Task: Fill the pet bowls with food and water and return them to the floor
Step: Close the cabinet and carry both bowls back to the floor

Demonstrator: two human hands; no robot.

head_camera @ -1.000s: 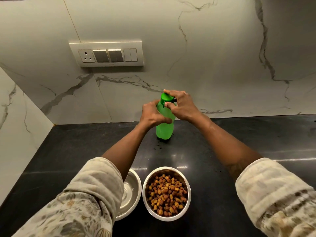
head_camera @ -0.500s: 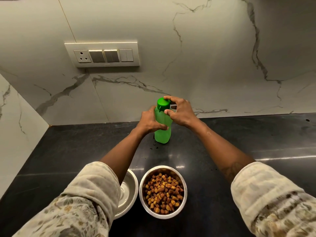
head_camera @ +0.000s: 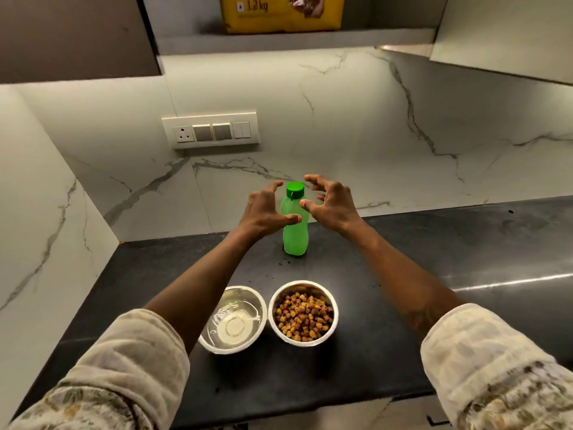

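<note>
Now, with your left hand (head_camera: 263, 209) and right hand (head_camera: 333, 203) spread empty beside the capped green bottle (head_camera: 295, 226), reach for the water bowl (head_camera: 233, 319) and kibble bowl (head_camera: 303, 312) near the counter's (head_camera: 434, 259) edge, gripping rims level against spills

I see a capped green plastic bottle (head_camera: 295, 226) upright on the black stone counter (head_camera: 434, 243), my left hand (head_camera: 263, 209) and right hand (head_camera: 333, 203) spread loose either side. Nearer me, a water-filled steel bowl (head_camera: 233, 320) sits beside a kibble-filled steel bowl (head_camera: 303, 313).
</note>
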